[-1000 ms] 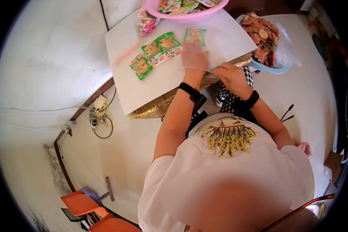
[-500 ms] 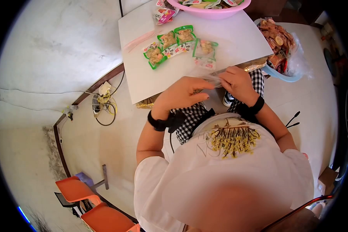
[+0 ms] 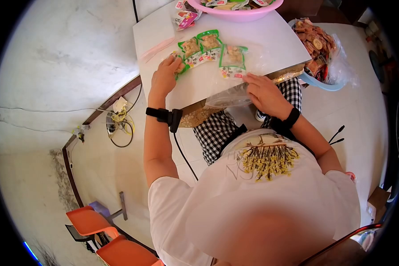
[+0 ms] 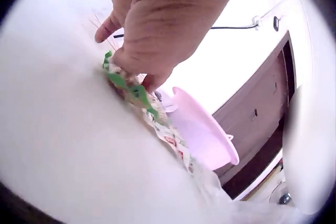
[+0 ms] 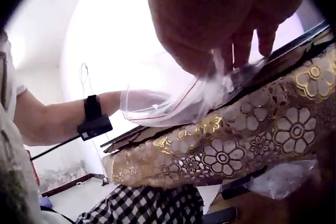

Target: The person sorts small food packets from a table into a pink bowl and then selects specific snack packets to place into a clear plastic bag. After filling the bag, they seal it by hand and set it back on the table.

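Note:
My left hand grips the leftmost snack packet, which has a green border and pale chunks inside. In the left wrist view, thumb and fingers are bent down around that packet. Two matching packets lie beside it in a slanting row. Another green-edged packet sits apart, just beyond my right fingertips. My right hand, at the table's front edge, pinches a clear plastic bag. The bag droops over the edge, and a red line along it shows in the right wrist view.
A pink basin of packets stands at the white table's far side, with purple-and-white packets beside it. Pinkish strips lie at the left. On the right, a blue basin holds many brown packets.
My left hand came back from the separate packet toward the plastic bag, then reached out left to the row's end packet. My right hand stays with the bag near the front edge.

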A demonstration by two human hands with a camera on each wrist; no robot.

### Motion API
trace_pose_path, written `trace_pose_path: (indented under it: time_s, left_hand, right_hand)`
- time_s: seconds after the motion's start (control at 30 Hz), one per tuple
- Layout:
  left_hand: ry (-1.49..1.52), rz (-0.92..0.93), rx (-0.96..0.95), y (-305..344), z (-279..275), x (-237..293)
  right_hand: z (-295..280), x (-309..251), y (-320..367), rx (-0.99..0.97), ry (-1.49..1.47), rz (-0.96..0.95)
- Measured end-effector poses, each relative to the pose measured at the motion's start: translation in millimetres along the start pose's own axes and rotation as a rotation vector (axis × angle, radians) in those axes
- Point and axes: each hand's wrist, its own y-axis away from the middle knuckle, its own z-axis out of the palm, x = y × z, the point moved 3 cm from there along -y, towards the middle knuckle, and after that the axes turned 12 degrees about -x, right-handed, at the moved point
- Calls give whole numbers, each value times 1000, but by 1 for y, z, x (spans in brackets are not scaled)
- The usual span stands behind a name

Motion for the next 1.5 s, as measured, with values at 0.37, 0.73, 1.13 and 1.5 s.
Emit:
trace_pose_path:
  time_s: [0.37, 0.73, 1.13, 1.5]
  left_hand:
    - [39, -206, -115, 31, -4, -25]
    - [135, -388, 13, 51, 5, -5]
    - [1269, -598, -90, 115, 7, 30]
    - [1895, -438, -576, 133, 28, 151]
  right_hand:
    - [-7, 8, -2, 23, 88, 138]
    - [-29, -13, 21, 214, 2, 39]
    - [-29, -21, 28, 300, 16, 29]
    - [-29, -27, 29, 319, -1, 20]
